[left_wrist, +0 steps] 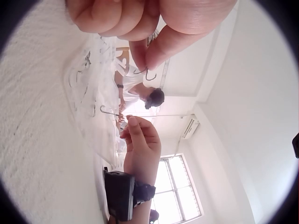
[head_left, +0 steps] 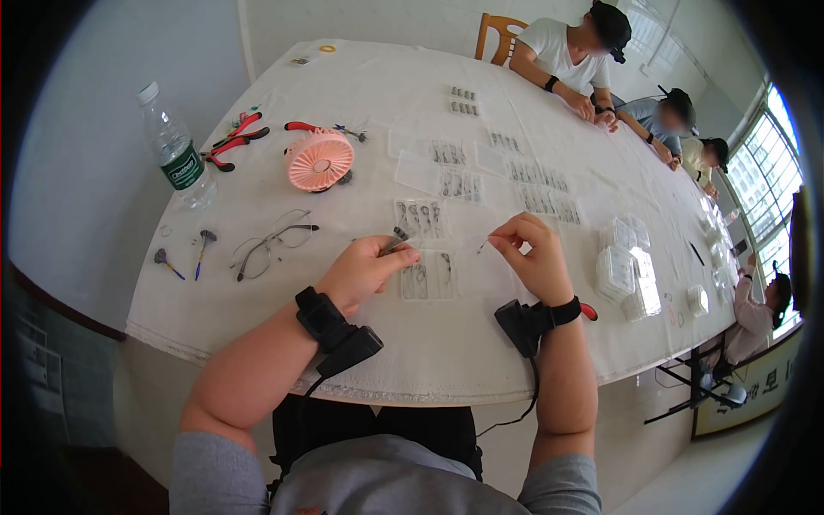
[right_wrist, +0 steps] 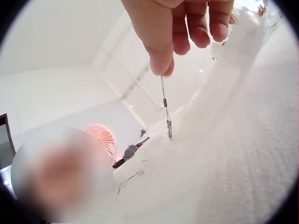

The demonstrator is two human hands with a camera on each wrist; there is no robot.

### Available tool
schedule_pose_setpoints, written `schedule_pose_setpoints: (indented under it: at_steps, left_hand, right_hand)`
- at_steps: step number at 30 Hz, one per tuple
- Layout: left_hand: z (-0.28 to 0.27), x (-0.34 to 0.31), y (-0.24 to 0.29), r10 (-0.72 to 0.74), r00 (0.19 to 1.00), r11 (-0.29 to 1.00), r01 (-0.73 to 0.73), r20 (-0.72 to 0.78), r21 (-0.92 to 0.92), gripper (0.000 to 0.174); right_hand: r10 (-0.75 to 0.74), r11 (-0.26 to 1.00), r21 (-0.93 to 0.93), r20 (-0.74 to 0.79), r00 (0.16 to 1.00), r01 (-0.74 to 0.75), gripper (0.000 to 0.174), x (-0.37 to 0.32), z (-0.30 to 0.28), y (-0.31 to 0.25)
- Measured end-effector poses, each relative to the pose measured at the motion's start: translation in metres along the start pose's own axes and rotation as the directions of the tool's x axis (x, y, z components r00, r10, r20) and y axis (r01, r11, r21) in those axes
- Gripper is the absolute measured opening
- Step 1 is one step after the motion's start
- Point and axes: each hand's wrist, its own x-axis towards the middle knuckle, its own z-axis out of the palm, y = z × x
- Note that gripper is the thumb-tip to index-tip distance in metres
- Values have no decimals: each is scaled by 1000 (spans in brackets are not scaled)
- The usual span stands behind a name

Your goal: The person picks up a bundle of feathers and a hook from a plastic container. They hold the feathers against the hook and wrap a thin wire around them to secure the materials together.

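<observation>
My left hand [head_left: 365,270] pinches a small bundle of dark metal pieces [head_left: 396,239] above an open clear tray. Curved hooks [left_wrist: 150,75] stick out from between its thumb and finger in the left wrist view. To the right, my right hand [head_left: 536,257] pinches a thin wire loop between thumb and fingertip. From that loop hang a dark sleeve [right_wrist: 165,102] and a small metal end [right_wrist: 169,129]; the left wrist view shows a hook shape [left_wrist: 108,111] there. The near tray [head_left: 427,296] holds a few dark pieces; the tray behind it [head_left: 421,206] holds several.
A pink fan [head_left: 319,160], pliers [head_left: 227,153], a bottle [head_left: 178,154] and glasses [head_left: 273,245] lie or stand at left. More filled trays [head_left: 459,184] are beyond the hands, stacked clear boxes [head_left: 631,270] at right. Several people sit along the far side.
</observation>
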Motion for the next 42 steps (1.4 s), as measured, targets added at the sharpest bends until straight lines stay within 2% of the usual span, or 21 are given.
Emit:
schedule_pose_setpoints:
  at_steps: [6,12,21,33,42]
  left_hand:
    - [2,-1,2,5,1000,1000,-5,-14,5,12]
    - [2,-1,2,7,1000,1000,-7,-21,4,13]
    - [2,0,3,6,999,1000,-6,-32,14,14]
    - [2,0,2,11,1000,1000,-11,-19,3,13]
    - [3,-1,3,11,1000,1000,-10,-26,5,13]
  right_hand:
    - [-83,997,1,-30,996,83,4,-1,14,-17]
    - [-141,989,-28,27,990,142,5,-1,32,-25]
    - [-163,986,-36,-20,986,162,5,4,38,-27]
    - [-155,986,-67,19,988,156,7,6,45,-25]
    - [-159,985,-74,-20,987,157,7,6,47,-19]
